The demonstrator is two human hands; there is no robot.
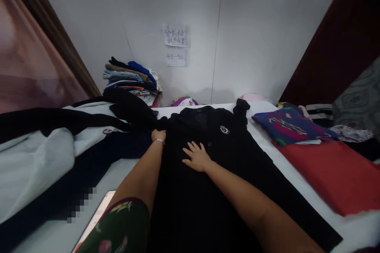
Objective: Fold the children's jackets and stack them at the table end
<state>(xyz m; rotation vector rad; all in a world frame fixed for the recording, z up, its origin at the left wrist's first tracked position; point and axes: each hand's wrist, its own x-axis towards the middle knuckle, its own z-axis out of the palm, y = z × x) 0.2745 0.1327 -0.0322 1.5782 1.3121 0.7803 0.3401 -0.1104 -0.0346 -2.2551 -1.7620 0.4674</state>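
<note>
A long-sleeved black coat (190, 197) lies spread on the white table, its collar at the far end. A small pale emblem (225, 129) sits on its chest, with a dark button beside it. My left hand (158, 135), a bracelet at its wrist, is closed on the coat's black cloth near the left shoulder; its fingertips are hidden in the fabric. Flat on the coat's front rests my right hand (197, 158), fingers spread and holding nothing. One sleeve stretches down toward the lower right.
Black, white and navy clothes (59, 146) cover the left side. A folded pile (130, 77) stands at the back left. On the right lie a blue patterned garment (292, 123) and a red cloth (329, 170). A lit phone (95, 219) is near my left arm.
</note>
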